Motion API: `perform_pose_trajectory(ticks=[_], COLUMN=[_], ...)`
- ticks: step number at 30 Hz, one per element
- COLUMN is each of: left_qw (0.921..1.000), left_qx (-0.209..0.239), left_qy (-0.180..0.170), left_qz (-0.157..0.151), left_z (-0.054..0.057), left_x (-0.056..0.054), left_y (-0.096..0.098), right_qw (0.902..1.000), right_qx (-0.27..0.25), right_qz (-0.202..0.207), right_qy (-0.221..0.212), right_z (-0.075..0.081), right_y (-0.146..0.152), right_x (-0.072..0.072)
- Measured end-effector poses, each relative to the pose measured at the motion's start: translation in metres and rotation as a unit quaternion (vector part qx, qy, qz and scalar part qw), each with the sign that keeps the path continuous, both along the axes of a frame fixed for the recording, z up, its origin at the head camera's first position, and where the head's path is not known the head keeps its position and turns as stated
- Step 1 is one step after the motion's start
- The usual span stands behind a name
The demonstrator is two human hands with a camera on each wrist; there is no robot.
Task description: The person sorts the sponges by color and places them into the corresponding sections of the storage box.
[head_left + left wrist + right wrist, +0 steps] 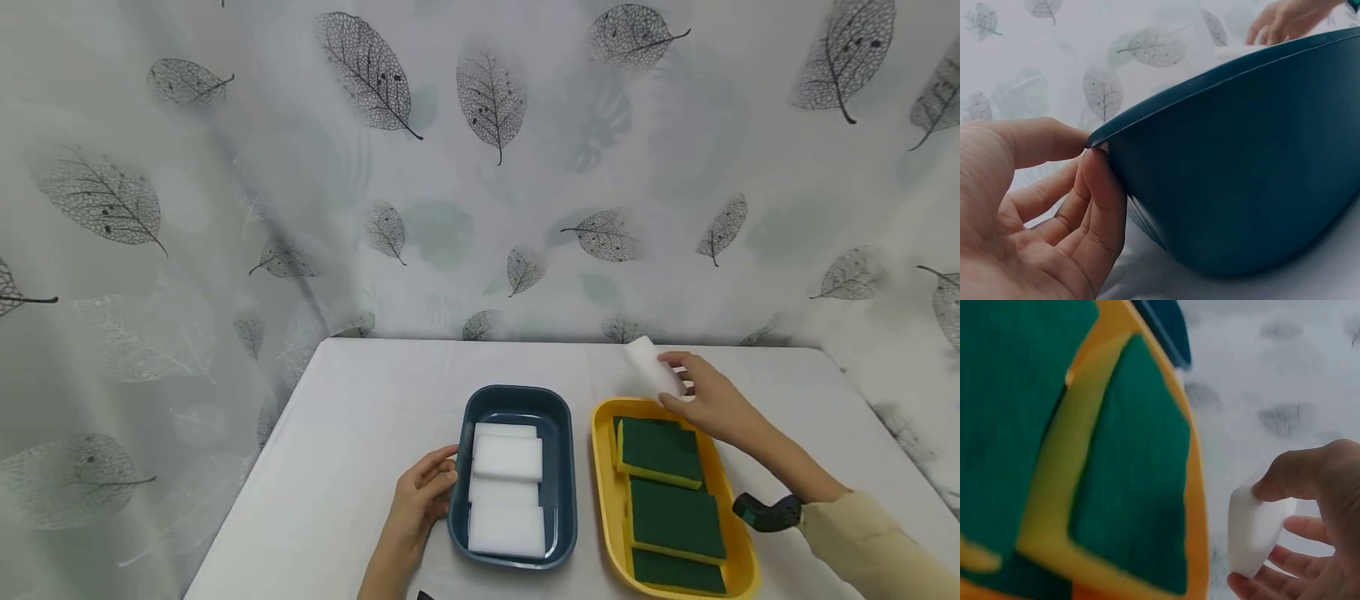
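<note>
My left hand (417, 493) pinches the left rim of a dark blue tray (567, 467); in the left wrist view the thumb lies over the rim and the fingers bend beneath it. Several white sponges (508, 532) overlap in a column inside this tray. At the back right, my right hand (702, 398) holds another white sponge (651, 367) between thumb and fingertips, over the far end of a yellow tray (604, 500). The right wrist view shows this sponge (1250, 531) tilted beside the yellow rim. Green-and-yellow scouring sponges (675, 518) lie stacked in the yellow tray.
Both trays stand side by side on a white-covered table (337, 442), with a narrow gap between them. A leaf-patterned curtain (450, 208) hangs behind the table. A black strap device (768, 512) sits on the right wrist.
</note>
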State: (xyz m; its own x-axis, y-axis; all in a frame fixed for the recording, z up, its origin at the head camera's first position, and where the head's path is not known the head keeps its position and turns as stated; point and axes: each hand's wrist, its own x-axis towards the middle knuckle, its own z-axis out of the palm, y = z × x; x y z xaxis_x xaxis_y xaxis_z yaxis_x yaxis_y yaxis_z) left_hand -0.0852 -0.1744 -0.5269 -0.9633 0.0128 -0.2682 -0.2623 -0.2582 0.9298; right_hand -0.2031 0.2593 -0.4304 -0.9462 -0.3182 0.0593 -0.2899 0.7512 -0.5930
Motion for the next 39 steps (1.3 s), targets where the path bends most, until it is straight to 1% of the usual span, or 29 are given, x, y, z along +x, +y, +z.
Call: perform_pose_trajectory(ticks=[2,4,8,13,17,20,24,26,29,33,35,39], left_qw=[1.0000,1.0000,0.9998,0.9998,1.0000,0.9999,0.9996,0.9994,0.9996,0.9996,0.9994,0.9992], left_qx=[0.002,-0.002,-0.013,-0.013,-0.006,-0.008,-0.016,-0.019,-0.019,-0.024,-0.031,-0.037], left_qy=[-0.001,0.004,0.018,0.012,0.001,0.006,0.019,0.021,0.015,0.007,0.008,0.012], left_qz=[0.005,0.004,0.000,-0.001,0.007,0.009,0.015,0.017,0.017,0.014,0.012,0.009], left_z=[-0.001,-0.001,-0.002,-0.002,-0.003,-0.002,0.000,0.001,0.000,-0.002,0.000,0.004], left_x=[0.000,0.000,-0.002,-0.003,-0.001,-0.001,-0.002,-0.003,-0.004,-0.001,0.000,-0.001], left_y=[-0.001,-0.002,-0.004,-0.005,-0.005,-0.005,-0.004,-0.004,-0.004,-0.004,-0.004,-0.004], right_qw=[0.9997,0.9991,0.9973,0.9945,0.9911,0.9894,0.9857,0.9828,0.9769,0.9663,0.9609,0.9540], right_qx=[-0.001,0.000,0.003,-0.002,0.002,0.014,0.020,0.025,0.042,0.062,0.067,0.074], right_qz=[0.023,0.043,0.071,0.104,0.132,0.144,0.167,0.181,0.206,0.246,0.266,0.288], right_qy=[0.000,0.005,0.017,0.009,0.015,0.016,-0.009,-0.025,-0.039,-0.041,-0.035,-0.036], right_z=[0.006,0.011,0.017,0.019,0.018,0.018,0.020,0.020,0.017,0.012,0.010,0.007], right_y=[-0.012,-0.022,-0.042,-0.059,-0.069,-0.077,-0.090,-0.098,-0.110,-0.124,-0.130,-0.139], right_x=[0.003,0.006,0.012,0.021,0.026,0.032,0.045,0.052,0.064,0.079,0.086,0.096])
